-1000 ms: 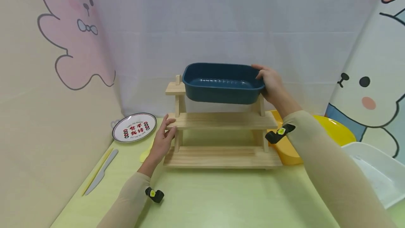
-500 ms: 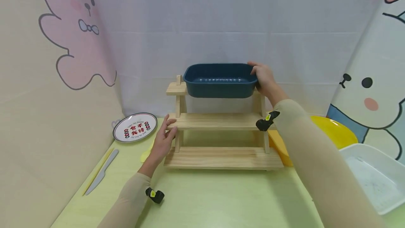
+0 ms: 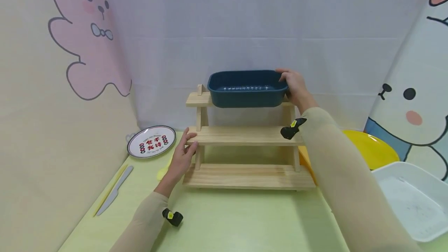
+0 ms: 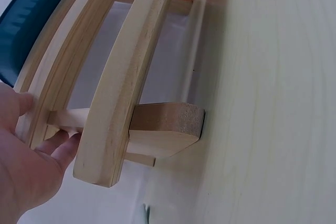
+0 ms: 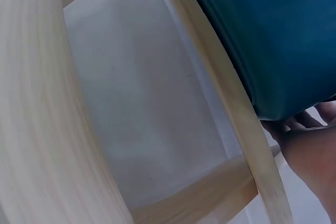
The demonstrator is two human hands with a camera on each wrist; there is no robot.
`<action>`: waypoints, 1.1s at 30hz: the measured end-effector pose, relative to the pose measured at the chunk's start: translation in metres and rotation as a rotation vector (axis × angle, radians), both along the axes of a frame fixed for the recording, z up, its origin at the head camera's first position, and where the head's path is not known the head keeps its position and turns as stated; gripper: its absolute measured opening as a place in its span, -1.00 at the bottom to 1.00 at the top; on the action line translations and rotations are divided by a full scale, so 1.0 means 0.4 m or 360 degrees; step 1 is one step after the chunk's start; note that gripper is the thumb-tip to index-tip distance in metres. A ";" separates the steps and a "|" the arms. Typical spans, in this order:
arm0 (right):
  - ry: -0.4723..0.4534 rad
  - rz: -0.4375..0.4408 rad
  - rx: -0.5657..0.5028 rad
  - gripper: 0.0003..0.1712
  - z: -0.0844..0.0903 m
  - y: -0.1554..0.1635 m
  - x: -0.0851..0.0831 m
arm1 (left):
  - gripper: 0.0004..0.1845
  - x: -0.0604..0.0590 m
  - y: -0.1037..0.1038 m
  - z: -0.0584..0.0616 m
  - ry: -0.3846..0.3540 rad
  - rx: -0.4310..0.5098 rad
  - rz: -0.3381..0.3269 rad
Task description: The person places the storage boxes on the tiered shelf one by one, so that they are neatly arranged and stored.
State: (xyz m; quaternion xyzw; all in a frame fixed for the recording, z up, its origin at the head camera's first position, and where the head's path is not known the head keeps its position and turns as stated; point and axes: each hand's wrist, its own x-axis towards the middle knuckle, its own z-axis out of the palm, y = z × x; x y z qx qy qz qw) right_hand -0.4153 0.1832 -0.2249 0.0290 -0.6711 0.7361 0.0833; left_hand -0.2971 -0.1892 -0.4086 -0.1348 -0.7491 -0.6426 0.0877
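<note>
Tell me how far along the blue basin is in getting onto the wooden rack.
Done: the blue basin sits level on the top shelf of the wooden rack. In hand: the right hand grips the basin's right rim, and the left hand holds the left end of the middle shelf. Left: both hands have yet to let go; the middle and bottom shelves hold nothing, and the yellow plate and white tray lie to the right of the rack.

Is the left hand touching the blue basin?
No, the left hand grips the middle shelf of the wooden rack; only the right hand holds the blue basin.
</note>
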 end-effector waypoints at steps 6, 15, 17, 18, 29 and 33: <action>0.0004 -0.0101 -0.0092 -0.36 0.003 -0.003 -0.004 | -0.58 0.002 0.004 -0.003 0.0058 -0.0028 0.0032; -0.0031 -0.0133 -0.0076 -0.37 0.011 -0.003 -0.003 | -0.58 0.034 0.017 0.042 0.0019 -0.0026 0.0008; -0.0037 -0.0130 -0.0073 -0.38 0.012 -0.004 -0.002 | -0.58 0.047 0.021 0.057 0.0020 -0.0036 0.0005; -0.0041 -0.0128 -0.0072 -0.38 0.012 -0.005 -0.002 | -0.58 0.052 0.022 0.062 0.0022 -0.0040 0.0004; -0.0030 -0.0103 -0.0111 -0.37 0.016 -0.016 -0.002 | -0.60 0.007 0.004 0.002 0.0093 -0.0037 0.0041; -0.0005 -0.0098 -0.0161 -0.35 0.014 -0.015 -0.011 | -0.58 0.006 0.005 0.004 0.0085 -0.0017 0.0028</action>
